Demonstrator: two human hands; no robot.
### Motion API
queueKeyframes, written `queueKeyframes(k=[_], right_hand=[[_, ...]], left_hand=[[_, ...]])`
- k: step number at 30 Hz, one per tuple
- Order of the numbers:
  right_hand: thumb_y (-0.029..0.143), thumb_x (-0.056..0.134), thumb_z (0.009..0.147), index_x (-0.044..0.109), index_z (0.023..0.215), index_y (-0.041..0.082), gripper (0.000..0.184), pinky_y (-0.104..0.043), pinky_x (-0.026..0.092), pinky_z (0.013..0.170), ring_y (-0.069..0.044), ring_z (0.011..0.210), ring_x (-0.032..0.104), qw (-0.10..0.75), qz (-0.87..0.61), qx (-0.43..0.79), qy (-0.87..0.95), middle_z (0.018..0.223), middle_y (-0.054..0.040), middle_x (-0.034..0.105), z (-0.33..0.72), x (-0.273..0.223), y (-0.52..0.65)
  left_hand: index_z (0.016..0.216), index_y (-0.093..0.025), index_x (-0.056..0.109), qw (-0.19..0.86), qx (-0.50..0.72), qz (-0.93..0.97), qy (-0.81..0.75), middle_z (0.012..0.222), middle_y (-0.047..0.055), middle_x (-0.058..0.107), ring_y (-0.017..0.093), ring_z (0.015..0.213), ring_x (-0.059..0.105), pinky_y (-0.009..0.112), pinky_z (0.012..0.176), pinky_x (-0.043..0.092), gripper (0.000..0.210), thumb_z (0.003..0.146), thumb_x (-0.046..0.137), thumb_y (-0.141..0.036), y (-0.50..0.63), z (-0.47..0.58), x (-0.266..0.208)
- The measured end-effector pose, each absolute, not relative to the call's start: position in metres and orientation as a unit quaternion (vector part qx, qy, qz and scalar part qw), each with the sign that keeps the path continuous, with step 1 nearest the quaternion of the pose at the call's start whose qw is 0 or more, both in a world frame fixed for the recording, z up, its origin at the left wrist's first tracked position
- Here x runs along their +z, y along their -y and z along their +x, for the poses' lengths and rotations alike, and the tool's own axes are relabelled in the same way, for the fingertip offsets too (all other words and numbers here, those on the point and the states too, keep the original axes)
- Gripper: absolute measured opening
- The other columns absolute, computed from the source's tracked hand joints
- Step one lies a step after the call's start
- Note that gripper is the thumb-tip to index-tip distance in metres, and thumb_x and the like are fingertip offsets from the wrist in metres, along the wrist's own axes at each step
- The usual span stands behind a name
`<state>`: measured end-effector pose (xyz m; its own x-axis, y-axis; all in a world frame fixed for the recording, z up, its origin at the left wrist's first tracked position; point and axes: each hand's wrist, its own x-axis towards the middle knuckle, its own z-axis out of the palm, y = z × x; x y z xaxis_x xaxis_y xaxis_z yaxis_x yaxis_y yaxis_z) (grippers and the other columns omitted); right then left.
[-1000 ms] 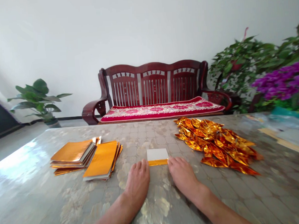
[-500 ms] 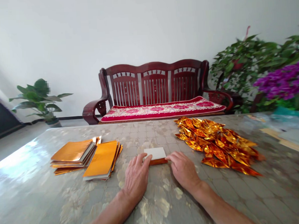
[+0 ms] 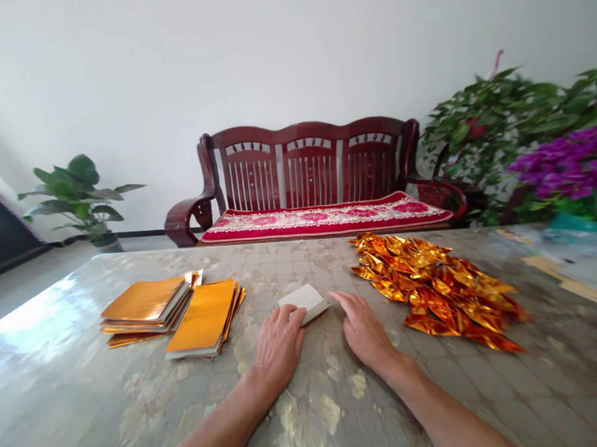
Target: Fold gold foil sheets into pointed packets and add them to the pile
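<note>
A folded sheet of foil paper (image 3: 308, 299), its pale backing side up, lies tilted at an angle on the table in front of me. My left hand (image 3: 280, 338) grips its near left corner between thumb and fingers. Just off the sheet's right corner, my right hand (image 3: 363, 328) has its index finger stretched out and holds nothing. To the left lie two stacks of gold foil paper, a farther stack (image 3: 142, 300) and a nearer stack (image 3: 202, 316). On the right spreads a heap of shiny folded gold foil pieces (image 3: 432, 283).
The table (image 3: 138, 418) has a patterned, glossy cover. Plastic bags (image 3: 554, 243) and flat pale sheets (image 3: 589, 278) lie at its right edge. Beyond it stand a dark red wooden bench (image 3: 308, 173), a potted plant (image 3: 79, 195) and purple flowers (image 3: 565, 163).
The folded paper has turned at an angle, and its orange near edge no longer shows. My right hand has let go of its right side, with the index finger now extended.
</note>
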<state>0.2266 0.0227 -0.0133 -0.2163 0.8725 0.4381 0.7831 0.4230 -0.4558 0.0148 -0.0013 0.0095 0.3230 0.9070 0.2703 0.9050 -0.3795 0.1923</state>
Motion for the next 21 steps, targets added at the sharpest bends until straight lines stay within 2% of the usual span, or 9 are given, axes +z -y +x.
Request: queueKeyframes(k=[5, 9, 12, 14, 17, 21], right_hand=[[-0.002, 0.034, 0.065, 0.052, 0.135, 0.014, 0.073, -0.039, 0.036, 0.11, -0.02, 0.124, 0.049, 0.325, -0.521, 0.114, 0.781, 0.13, -0.0088, 0.061, 0.226, -0.012, -0.024], [-0.001, 0.037, 0.066, 0.055, 0.131, 0.017, 0.07, -0.037, 0.042, 0.099, -0.02, 0.107, 0.058, 0.313, -0.523, 0.145, 0.779, 0.106, -0.0051, 0.071, 0.227, -0.009, -0.02], [-0.001, 0.038, 0.068, 0.062, 0.122, 0.021, 0.063, -0.032, 0.044, 0.09, -0.018, 0.091, 0.062, 0.306, -0.493, 0.166, 0.797, 0.088, -0.0013, 0.072, 0.225, -0.005, -0.015], [-0.001, 0.038, 0.069, 0.066, 0.116, 0.022, 0.059, -0.03, 0.044, 0.086, -0.017, 0.086, 0.062, 0.301, -0.454, 0.178, 0.82, 0.082, -0.0005, 0.071, 0.222, -0.002, -0.01], [0.0, 0.039, 0.073, 0.07, 0.11, 0.022, 0.053, -0.029, 0.044, 0.08, -0.017, 0.082, 0.06, 0.295, -0.418, 0.171, 0.842, 0.081, -0.0016, 0.071, 0.217, 0.002, -0.004], [0.002, 0.042, 0.082, 0.072, 0.108, 0.023, 0.045, -0.03, 0.043, 0.08, -0.018, 0.084, 0.058, 0.281, -0.394, 0.143, 0.863, 0.089, -0.0022, 0.072, 0.213, 0.003, -0.002]], left_hand=[[0.119, -0.025, 0.061, 0.046, 0.21, 0.804, -0.554, 0.103, 0.004, 0.071, 0.023, 0.1, 0.061, 0.035, 0.088, 0.046, 0.03, 0.092, 0.053, -0.015, -0.008, 0.009, 0.005], [0.118, -0.026, 0.063, 0.076, 0.249, 0.811, -0.523, 0.105, 0.003, 0.072, 0.021, 0.099, 0.062, 0.034, 0.089, 0.044, 0.031, 0.093, 0.05, -0.013, -0.015, 0.001, 0.0], [0.114, -0.025, 0.065, 0.083, 0.256, 0.806, -0.528, 0.102, 0.002, 0.073, 0.021, 0.098, 0.062, 0.035, 0.088, 0.044, 0.029, 0.092, 0.05, -0.013, -0.02, -0.005, -0.002], [0.113, -0.025, 0.065, 0.09, 0.262, 0.803, -0.528, 0.101, 0.002, 0.073, 0.021, 0.098, 0.063, 0.035, 0.089, 0.044, 0.03, 0.09, 0.052, -0.011, -0.023, -0.007, -0.004], [0.112, -0.023, 0.066, 0.099, 0.278, 0.803, -0.518, 0.101, 0.002, 0.072, 0.021, 0.098, 0.062, 0.034, 0.09, 0.045, 0.033, 0.086, 0.053, -0.007, -0.027, -0.006, -0.006], [0.114, -0.022, 0.065, 0.106, 0.294, 0.801, -0.51, 0.101, 0.003, 0.072, 0.02, 0.098, 0.062, 0.033, 0.089, 0.046, 0.036, 0.085, 0.052, -0.005, -0.028, -0.004, -0.01]])
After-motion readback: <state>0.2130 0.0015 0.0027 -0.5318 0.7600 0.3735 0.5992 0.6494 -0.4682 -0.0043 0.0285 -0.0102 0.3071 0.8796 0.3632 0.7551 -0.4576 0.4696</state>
